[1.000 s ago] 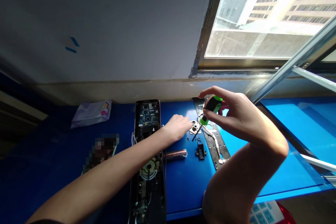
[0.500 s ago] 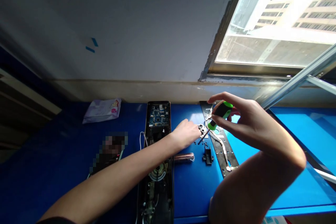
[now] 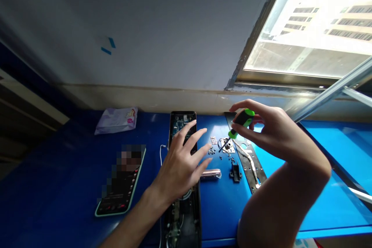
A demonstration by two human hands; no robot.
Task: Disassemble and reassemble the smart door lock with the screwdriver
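My right hand grips a green and black screwdriver, its shaft slanting down to the left over the blue table. Near the tip lies a small metal plate with a round black part, with small dark screws around it. My left hand, fingers spread and holding nothing, is over a long black device housing. A circuit board shows at the housing's far end; the hand hides its middle. Whether the hand touches the housing I cannot tell.
A black plastic bracket and a copper-coloured cylinder lie right of the housing. Beyond is a black perforated panel with a taped cable. A phone and a lilac packet lie left. A metal frame stands at right.
My left hand has moved left from the small metal plate to above the housing, and its fingers have spread. My right hand still holds the screwdriver in nearly the same place.
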